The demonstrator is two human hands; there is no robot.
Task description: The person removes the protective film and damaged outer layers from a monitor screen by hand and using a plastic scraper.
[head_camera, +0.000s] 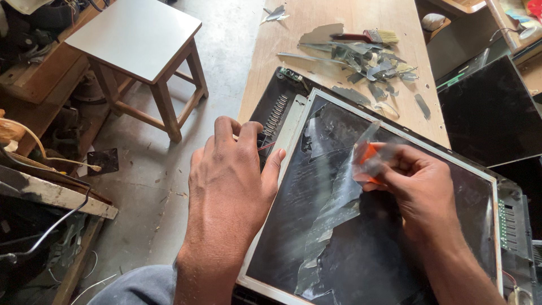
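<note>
Gripping orange scraper [368,161] on screen panel [316,226], right hand [415,183]

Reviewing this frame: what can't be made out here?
- Orange tool in the right hand: blurred, mostly covered by fingers and peeling film; its kind is unclear.
- Display panel: lower corner cut off by the bottom edge.
- Left hand hides the panel's left edge.
- Scraps on the bench: too small.

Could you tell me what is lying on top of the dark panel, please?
A torn, half-peeled film lies on the panel. The right hand holds an orange tool against it; what's beneath the hand is hidden.
</note>
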